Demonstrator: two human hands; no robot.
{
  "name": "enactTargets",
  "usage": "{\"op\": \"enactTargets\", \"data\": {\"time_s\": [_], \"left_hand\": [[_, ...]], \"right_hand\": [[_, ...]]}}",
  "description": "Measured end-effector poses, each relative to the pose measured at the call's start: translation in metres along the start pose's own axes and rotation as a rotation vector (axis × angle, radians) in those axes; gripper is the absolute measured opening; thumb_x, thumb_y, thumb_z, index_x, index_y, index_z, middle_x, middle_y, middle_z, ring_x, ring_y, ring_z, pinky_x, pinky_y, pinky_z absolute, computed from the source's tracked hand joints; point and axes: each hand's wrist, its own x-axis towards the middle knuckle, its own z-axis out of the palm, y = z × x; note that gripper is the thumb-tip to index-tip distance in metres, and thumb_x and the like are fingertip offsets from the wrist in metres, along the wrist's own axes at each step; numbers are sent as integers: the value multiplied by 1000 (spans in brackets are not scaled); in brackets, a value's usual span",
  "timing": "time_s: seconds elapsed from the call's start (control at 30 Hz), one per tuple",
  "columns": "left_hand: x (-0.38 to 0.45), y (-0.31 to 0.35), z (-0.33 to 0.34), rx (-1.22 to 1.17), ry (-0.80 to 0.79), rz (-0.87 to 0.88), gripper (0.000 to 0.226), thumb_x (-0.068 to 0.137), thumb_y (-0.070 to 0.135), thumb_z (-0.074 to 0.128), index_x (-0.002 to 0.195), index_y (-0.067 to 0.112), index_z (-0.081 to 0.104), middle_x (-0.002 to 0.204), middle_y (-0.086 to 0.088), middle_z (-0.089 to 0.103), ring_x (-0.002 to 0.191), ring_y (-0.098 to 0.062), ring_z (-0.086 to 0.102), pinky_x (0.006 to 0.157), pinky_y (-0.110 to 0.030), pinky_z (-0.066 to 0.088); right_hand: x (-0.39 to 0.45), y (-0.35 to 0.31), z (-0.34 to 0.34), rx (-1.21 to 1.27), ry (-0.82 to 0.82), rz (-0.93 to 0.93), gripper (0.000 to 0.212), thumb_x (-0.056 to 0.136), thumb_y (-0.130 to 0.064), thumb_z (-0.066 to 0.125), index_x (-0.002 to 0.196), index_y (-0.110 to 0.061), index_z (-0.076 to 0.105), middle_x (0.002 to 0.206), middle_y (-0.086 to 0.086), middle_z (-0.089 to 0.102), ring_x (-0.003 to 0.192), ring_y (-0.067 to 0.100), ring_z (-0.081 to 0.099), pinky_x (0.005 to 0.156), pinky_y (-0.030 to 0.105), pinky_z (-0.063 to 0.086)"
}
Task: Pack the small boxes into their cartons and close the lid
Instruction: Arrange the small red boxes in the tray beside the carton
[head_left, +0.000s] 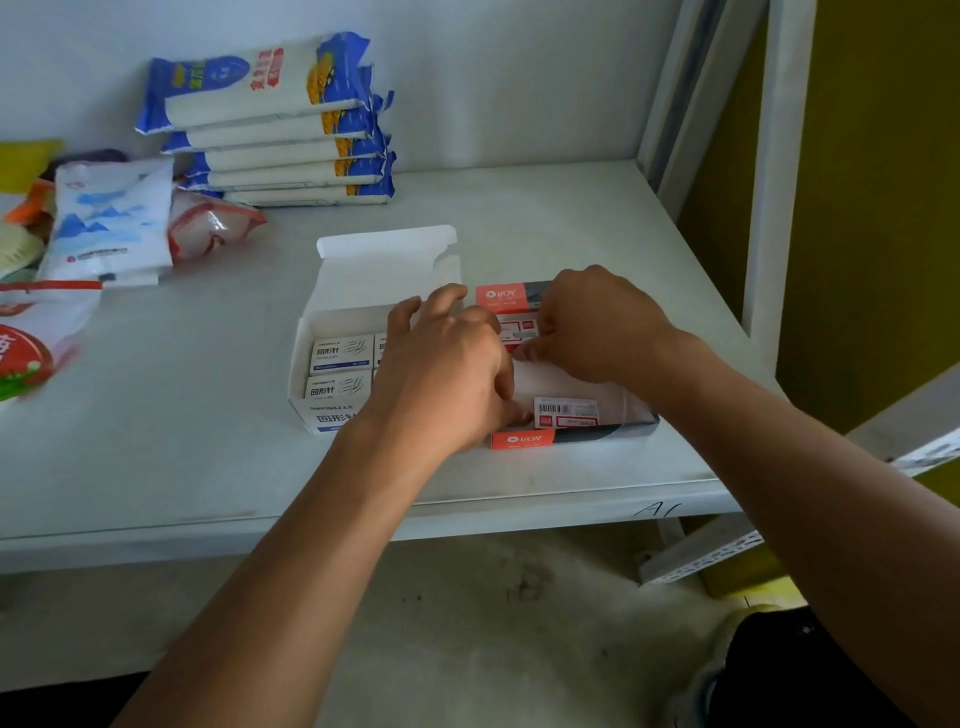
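Observation:
A white carton (311, 332) lies on the shelf with its lid (384, 270) standing open at the back. Small white boxes (340, 353) with blue print fill its left part; the rest is hidden by my left hand (447, 374). Right of it lies a red and grey carton (571, 436), open on top, with a small white and red box (566, 410) inside near the front. My left hand spans both cartons, thumb and fingers curled at the red carton's left edge. My right hand (597, 327) pinches a small red and white box (511, 332) at that carton's back.
A stack of blue and white packets (275, 135) leans against the back wall. Several plastic food bags (109, 223) lie at the left. The shelf's front edge (467, 514) runs below the cartons. A white upright post (769, 166) stands at the right.

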Motion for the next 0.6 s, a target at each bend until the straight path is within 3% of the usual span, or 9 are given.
{"op": "enactTargets", "data": {"time_s": [0.13,0.23,0.33,0.47,0.6], "left_hand": [[-2,0,1,1,12,-5,24,70,49,79,86,31,78,130,10,60,142,-21,25,113,-47,15],[-1,-1,4,-7,39,-11,25,74,36,78,98,30,75,128,11,61,143,-21,26,114,-47,13],[0,0,5,-3,54,-6,22,73,27,76,95,29,76,124,10,63,142,-21,28,115,-48,11],[-1,2,5,20,44,-12,14,73,23,72,87,25,76,121,8,64,143,-22,26,115,-48,9],[-1,2,4,24,30,-13,15,74,23,73,88,25,77,123,9,64,144,-21,25,115,-49,7]], "right_hand": [[-2,8,-12,47,-116,-32,36,79,-48,72,99,-17,74,83,-2,65,73,19,62,65,28,49],[-15,12,-39,95,-287,-113,29,79,-41,75,98,-20,74,96,-4,68,85,17,62,66,23,43],[-27,1,-45,41,-489,-225,34,77,-43,75,104,-24,73,102,-8,70,95,14,63,88,31,49],[-32,-12,-30,23,-537,-227,27,79,-36,73,102,-22,72,100,-5,70,93,15,63,94,38,51],[-28,-15,-31,-39,-546,-173,41,73,-49,72,102,-21,71,99,-2,72,91,19,67,89,41,54]]}}
